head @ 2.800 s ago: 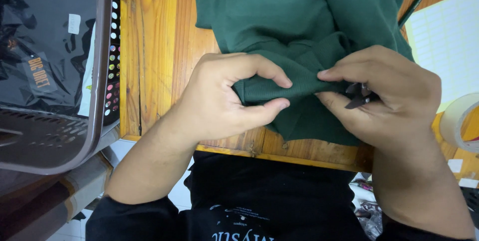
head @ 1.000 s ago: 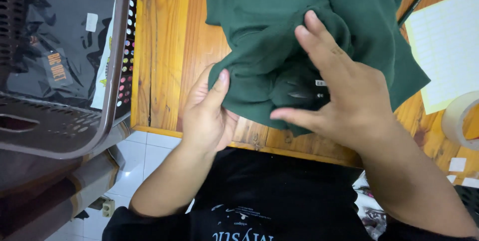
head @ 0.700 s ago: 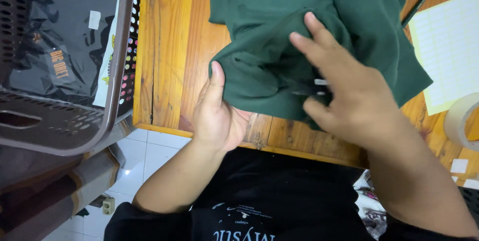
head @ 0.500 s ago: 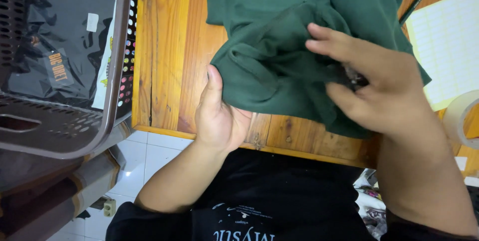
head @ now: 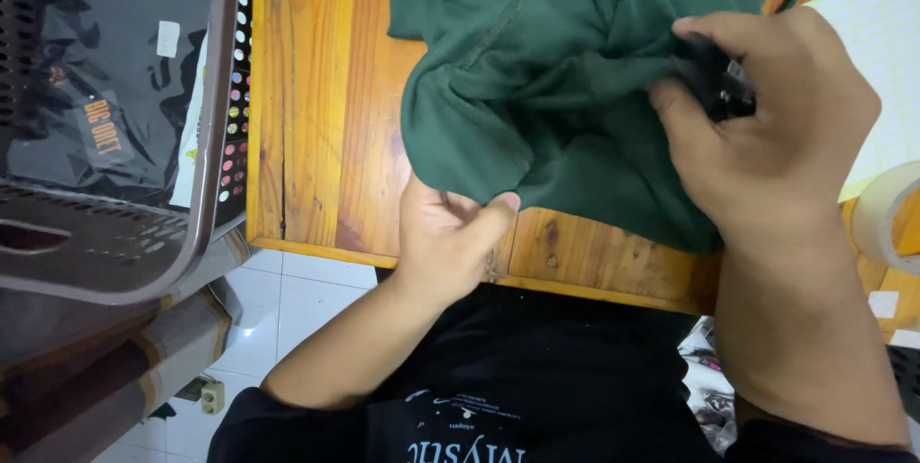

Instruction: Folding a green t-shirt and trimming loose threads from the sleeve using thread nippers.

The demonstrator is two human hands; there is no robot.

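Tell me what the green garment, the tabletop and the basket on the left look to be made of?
Green garment: soft matte knit, probably cotton; it bunches in thick folds and shows a stitched seam.
Tabletop: glossy varnished wood, with grain, knots and plank joints.
Basket: grey-brown moulded plastic, judging by its perforated walls and smooth rim.

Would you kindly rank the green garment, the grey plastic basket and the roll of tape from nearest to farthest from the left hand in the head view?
1. Green garment: touching the left hand.
2. Grey plastic basket: off to its left.
3. Roll of tape: far right edge.
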